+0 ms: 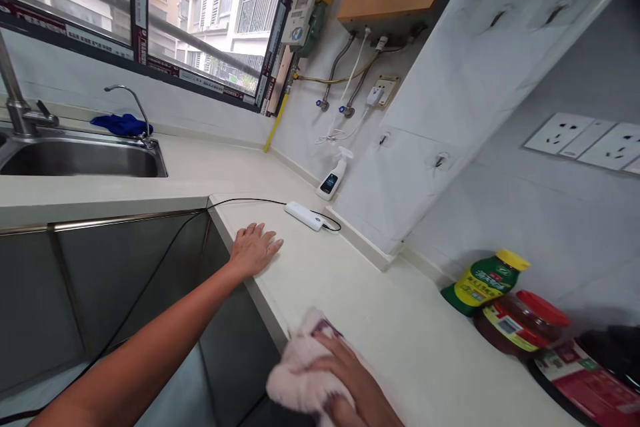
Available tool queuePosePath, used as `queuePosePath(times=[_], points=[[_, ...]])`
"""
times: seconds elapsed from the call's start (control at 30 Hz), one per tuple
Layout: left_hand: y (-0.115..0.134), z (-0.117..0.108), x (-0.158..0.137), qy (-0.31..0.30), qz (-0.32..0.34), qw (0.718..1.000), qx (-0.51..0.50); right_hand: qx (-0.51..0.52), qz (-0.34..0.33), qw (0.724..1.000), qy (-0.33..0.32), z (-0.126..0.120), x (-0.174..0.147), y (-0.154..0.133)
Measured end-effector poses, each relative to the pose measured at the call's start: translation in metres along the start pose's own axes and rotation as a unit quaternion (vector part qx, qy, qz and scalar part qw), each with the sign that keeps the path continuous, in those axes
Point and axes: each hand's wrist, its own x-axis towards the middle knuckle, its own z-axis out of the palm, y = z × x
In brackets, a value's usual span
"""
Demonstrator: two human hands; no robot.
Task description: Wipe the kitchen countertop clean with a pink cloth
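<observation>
The bare left arm (145,340) stretches from the near left toward the far middle, its left hand (254,250) palm down with fingers slightly spread. Nearer and farther right, the right hand (353,373), a little blurred, is bent in a grip, its back upward.

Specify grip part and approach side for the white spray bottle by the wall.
Likely the narrow neck of the white spray bottle, just below its trigger head, where it tapers. Come from the counter side, above the white device lying in front: the bottle stands upright with the wall close behind. The left hand, empty and nearer, probably suits.
</observation>
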Motion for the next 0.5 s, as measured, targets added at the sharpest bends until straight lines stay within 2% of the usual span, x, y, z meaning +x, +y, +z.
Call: queuePosePath(times=[0.07,0.13,0.2,0.27,0.37,0.43,0.5], points=[[0.0,-0.001,0.001,0.004,-0.001,1.0,0.002,0.005,-0.04,0.999,0.009,0.002,0.056,0.005],[-0.001,-0.001,0.001,0.007,-0.002,1.0,0.006,-0.024,-0.052,0.998,0.019,0.002,0.108,0.018],[-0.001,-0.002,0.002,0.01,-0.004,1.0,0.01,-0.079,-0.023,0.996,0.029,-0.002,0.15,0.039],[-0.001,-0.002,0.003,0.013,-0.008,1.0,0.013,-0.133,0.037,0.99,0.038,-0.013,0.176,0.066],[-0.002,-0.002,0.005,0.011,-0.011,1.0,0.018,-0.178,0.131,0.974,0.06,-0.039,0.177,0.108],[-0.003,-0.002,0.006,0.006,-0.01,1.0,0.02,-0.207,0.183,0.959,0.06,-0.056,0.151,0.133],[-0.003,-0.001,0.006,0.002,-0.009,1.0,0.02,-0.232,0.217,0.947,0.048,-0.073,0.11,0.154]])
